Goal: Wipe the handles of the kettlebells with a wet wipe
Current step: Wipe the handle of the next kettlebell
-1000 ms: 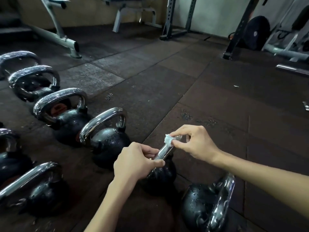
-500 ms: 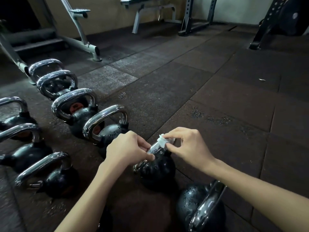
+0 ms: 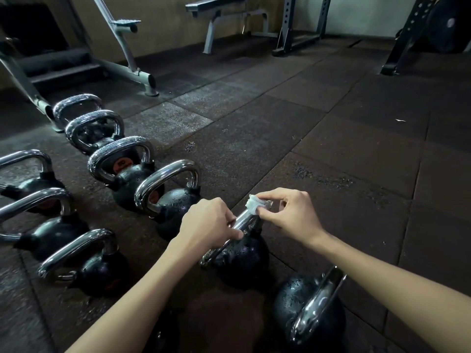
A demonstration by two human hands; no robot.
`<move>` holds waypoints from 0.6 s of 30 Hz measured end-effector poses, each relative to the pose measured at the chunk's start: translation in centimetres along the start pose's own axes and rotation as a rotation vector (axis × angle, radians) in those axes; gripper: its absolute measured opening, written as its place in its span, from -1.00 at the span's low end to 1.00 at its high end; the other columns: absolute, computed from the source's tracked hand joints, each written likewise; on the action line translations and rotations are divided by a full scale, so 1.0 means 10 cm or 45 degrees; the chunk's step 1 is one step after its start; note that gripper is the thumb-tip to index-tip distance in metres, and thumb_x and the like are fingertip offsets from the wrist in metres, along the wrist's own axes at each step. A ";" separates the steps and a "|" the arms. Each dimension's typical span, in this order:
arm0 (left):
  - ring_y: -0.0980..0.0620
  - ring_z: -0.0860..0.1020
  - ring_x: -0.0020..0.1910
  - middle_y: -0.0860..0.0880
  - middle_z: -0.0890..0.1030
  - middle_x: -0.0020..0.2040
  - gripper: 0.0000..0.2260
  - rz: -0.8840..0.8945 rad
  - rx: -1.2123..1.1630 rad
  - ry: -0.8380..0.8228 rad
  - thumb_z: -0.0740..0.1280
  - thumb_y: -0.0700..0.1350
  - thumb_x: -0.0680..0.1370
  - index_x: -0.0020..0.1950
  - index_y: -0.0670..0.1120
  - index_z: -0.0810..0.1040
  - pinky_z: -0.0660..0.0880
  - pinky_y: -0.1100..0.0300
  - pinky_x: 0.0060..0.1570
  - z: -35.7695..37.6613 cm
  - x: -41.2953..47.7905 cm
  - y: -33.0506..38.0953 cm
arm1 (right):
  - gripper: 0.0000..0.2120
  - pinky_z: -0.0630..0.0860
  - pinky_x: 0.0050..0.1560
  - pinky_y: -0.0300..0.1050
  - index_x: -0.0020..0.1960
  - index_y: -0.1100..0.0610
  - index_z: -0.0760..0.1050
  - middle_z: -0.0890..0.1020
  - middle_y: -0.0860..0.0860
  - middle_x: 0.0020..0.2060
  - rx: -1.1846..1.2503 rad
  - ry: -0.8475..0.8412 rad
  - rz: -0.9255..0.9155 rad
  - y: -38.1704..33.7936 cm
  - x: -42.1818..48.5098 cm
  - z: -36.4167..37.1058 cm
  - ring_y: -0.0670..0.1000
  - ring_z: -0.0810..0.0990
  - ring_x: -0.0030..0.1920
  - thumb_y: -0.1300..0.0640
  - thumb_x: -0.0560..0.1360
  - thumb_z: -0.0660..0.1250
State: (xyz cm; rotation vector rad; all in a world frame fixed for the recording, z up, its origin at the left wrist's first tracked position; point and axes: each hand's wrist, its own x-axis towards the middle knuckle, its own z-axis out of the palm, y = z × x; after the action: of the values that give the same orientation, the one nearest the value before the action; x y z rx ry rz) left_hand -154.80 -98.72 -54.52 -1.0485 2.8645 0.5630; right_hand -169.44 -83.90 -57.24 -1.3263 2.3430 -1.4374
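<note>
A small black kettlebell (image 3: 242,258) with a chrome handle (image 3: 242,221) stands on the rubber floor in front of me. My left hand (image 3: 207,226) grips the near part of that handle. My right hand (image 3: 290,215) pinches a crumpled white wet wipe (image 3: 253,203) against the handle's far end. Part of the handle is hidden under both hands.
Several more chrome-handled kettlebells stand in rows to the left, the nearest one (image 3: 168,197) just beside my left hand. Another kettlebell (image 3: 308,309) sits at lower right under my right forearm. A grey machine frame (image 3: 127,64), a bench (image 3: 229,11) and rack posts (image 3: 397,47) stand farther back.
The view has tilted and shifted right, showing more kettlebells on the left. Both hands stay on the same handle, with the wipe still at its far end.
</note>
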 end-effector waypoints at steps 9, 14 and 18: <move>0.13 0.66 0.07 0.24 0.72 0.01 -0.66 -0.074 -0.070 0.090 0.50 0.32 0.41 0.15 0.31 0.67 0.58 0.16 0.01 0.04 -0.61 -0.36 | -0.78 0.27 -0.41 -0.43 0.04 -0.03 0.76 0.65 -0.29 -0.37 0.141 -0.021 0.066 -0.18 -0.19 0.23 -0.18 0.42 -0.52 0.15 0.41 0.59; 0.09 0.65 0.11 0.22 0.72 0.04 -0.62 -0.133 -0.037 0.195 0.44 0.40 0.42 0.21 0.41 0.61 0.51 0.17 -0.09 0.10 -0.74 -0.45 | -0.85 0.51 -0.14 -0.34 0.00 -0.03 0.76 0.76 -0.16 -0.19 0.358 -0.092 0.441 -0.01 -0.11 0.24 -0.27 0.67 -0.23 0.09 0.44 0.58; 0.09 0.65 0.14 0.24 0.72 0.06 -0.60 -0.175 -0.100 0.209 0.46 0.40 0.38 0.19 0.39 0.63 0.51 0.16 -0.07 0.12 -0.75 -0.53 | -0.82 0.44 -0.27 -0.42 0.04 0.00 0.75 0.77 -0.10 -0.17 0.399 -0.195 0.482 0.04 -0.07 0.26 -0.24 0.65 -0.28 0.10 0.44 0.58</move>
State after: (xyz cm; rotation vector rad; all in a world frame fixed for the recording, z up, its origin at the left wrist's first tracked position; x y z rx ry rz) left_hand -145.79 -97.47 -56.12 -1.3519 2.8971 0.6107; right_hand -167.99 -85.12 -59.21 -0.8269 2.0260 -1.4451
